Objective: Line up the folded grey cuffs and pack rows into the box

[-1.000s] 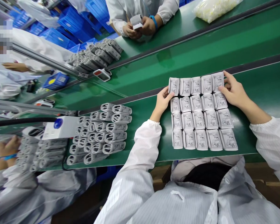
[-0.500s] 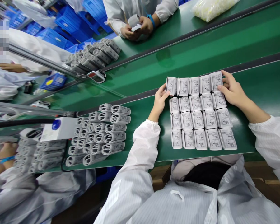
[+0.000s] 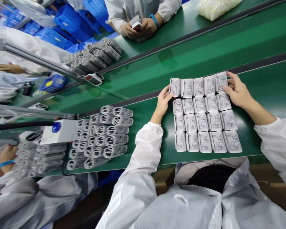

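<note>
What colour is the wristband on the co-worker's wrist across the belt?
The wristband is blue, and it shows best in the head view.

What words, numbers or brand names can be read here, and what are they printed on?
No word, number or brand name can be read clearly.
White packets between the left hand and right hand: small drawings and print, too small to read.
White box with a round blue sticker: any mark on the sticker is too blurred to read.
Blue crate: its label is too blurred to read.
</note>
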`<action>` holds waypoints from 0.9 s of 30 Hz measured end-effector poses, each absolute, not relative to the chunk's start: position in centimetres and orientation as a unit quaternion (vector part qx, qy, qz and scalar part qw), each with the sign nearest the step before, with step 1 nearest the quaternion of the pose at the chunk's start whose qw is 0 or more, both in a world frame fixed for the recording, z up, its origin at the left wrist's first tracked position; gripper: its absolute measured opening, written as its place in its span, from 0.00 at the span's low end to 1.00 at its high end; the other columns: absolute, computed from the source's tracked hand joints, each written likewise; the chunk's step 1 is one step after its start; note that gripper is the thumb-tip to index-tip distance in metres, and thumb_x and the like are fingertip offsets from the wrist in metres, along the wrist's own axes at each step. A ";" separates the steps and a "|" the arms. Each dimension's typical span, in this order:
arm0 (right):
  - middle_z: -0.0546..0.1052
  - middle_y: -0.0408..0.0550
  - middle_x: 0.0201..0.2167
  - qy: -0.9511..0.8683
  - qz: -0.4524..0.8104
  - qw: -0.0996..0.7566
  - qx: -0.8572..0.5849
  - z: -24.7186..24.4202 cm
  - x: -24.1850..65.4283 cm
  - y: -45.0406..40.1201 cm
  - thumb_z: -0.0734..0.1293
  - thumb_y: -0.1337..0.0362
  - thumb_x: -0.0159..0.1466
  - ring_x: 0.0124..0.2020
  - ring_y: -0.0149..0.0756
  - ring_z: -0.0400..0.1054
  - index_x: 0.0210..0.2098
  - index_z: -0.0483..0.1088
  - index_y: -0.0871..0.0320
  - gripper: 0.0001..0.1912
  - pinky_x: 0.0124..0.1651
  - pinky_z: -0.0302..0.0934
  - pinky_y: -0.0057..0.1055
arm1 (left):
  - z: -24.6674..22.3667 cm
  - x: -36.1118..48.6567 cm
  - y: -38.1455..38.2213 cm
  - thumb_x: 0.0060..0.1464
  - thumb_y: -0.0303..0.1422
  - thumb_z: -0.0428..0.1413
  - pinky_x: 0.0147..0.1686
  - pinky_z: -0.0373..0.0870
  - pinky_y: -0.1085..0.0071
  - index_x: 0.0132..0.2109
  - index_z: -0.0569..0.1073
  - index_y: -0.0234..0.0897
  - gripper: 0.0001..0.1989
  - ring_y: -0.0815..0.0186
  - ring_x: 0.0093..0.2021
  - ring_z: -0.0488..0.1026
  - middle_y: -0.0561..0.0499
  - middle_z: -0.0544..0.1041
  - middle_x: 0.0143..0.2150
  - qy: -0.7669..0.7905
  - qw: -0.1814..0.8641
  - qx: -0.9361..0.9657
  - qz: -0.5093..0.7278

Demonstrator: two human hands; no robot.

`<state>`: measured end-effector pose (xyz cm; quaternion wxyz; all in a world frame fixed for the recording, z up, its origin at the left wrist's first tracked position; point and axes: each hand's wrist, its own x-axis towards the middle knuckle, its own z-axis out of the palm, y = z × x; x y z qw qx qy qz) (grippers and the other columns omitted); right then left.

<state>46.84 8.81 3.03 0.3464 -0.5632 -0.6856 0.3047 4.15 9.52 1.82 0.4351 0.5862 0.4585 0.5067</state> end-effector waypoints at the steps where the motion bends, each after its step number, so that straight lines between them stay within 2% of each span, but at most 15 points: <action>1: 0.84 0.56 0.68 -0.685 0.305 0.347 -0.563 3.0 46.8 8.8 0.69 0.29 0.71 0.51 0.59 0.85 0.84 0.61 0.42 0.50 0.62 0.79 0.64 | 1.8 4.1 9.6 0.56 0.66 0.72 0.48 0.85 0.58 0.67 0.82 0.45 0.42 0.57 0.39 0.86 0.45 0.89 0.46 0.458 0.435 0.589 0.504; 4: 0.85 0.54 0.67 -0.684 0.304 0.349 -0.563 3.1 46.8 8.8 0.70 0.30 0.71 0.51 0.59 0.85 0.84 0.62 0.40 0.49 0.62 0.78 0.65 | 1.7 4.0 9.6 0.56 0.67 0.72 0.50 0.86 0.57 0.68 0.82 0.45 0.43 0.55 0.42 0.88 0.44 0.89 0.51 0.460 0.433 0.590 0.504; 8: 0.83 0.55 0.70 -0.684 0.301 0.353 -0.563 3.5 46.6 8.6 0.70 0.28 0.70 0.49 0.58 0.85 0.85 0.61 0.40 0.51 0.59 0.80 0.64 | 1.5 4.3 9.4 0.55 0.67 0.73 0.60 0.86 0.57 0.70 0.79 0.47 0.46 0.50 0.58 0.89 0.41 0.88 0.64 0.463 0.421 0.584 0.516; 11: 0.79 0.56 0.74 -0.684 0.296 0.354 -0.565 3.7 46.5 8.5 0.69 0.26 0.70 0.49 0.58 0.86 0.86 0.58 0.40 0.53 0.55 0.81 0.60 | 1.2 4.7 9.3 0.58 0.66 0.72 0.67 0.83 0.55 0.76 0.73 0.48 0.48 0.49 0.64 0.87 0.40 0.87 0.64 0.470 0.410 0.601 0.500; 14: 0.79 0.59 0.74 -0.688 0.290 0.354 -0.563 3.3 46.6 8.6 0.67 0.24 0.71 0.47 0.57 0.86 0.87 0.58 0.41 0.54 0.52 0.81 0.59 | 0.7 4.8 9.1 0.61 0.66 0.70 0.70 0.80 0.52 0.77 0.72 0.47 0.47 0.49 0.64 0.86 0.40 0.87 0.62 0.481 0.394 0.616 0.483; 20: 0.86 0.58 0.63 -0.726 0.268 0.369 -0.515 1.8 47.5 9.5 0.64 0.18 0.69 0.38 0.50 0.84 0.86 0.59 0.46 0.59 0.50 0.82 0.58 | 0.2 4.9 8.9 0.65 0.68 0.65 0.67 0.80 0.47 0.77 0.72 0.46 0.45 0.49 0.60 0.86 0.39 0.86 0.64 0.510 0.333 0.650 0.455; 23: 0.85 0.59 0.64 -0.727 0.267 0.372 -0.511 1.4 47.7 9.7 0.63 0.17 0.69 0.38 0.49 0.84 0.86 0.57 0.45 0.59 0.50 0.82 0.59 | 0.0 4.8 9.0 0.67 0.67 0.64 0.64 0.80 0.49 0.78 0.71 0.47 0.44 0.50 0.59 0.86 0.39 0.86 0.63 0.502 0.325 0.658 0.458; 27: 0.81 0.61 0.68 -0.713 0.276 0.383 -0.519 1.3 47.7 9.6 0.66 0.18 0.69 0.38 0.49 0.84 0.87 0.55 0.42 0.59 0.44 0.82 0.56 | -0.2 4.7 9.1 0.69 0.65 0.63 0.61 0.82 0.54 0.83 0.62 0.53 0.47 0.53 0.56 0.85 0.42 0.86 0.59 0.489 0.311 0.668 0.468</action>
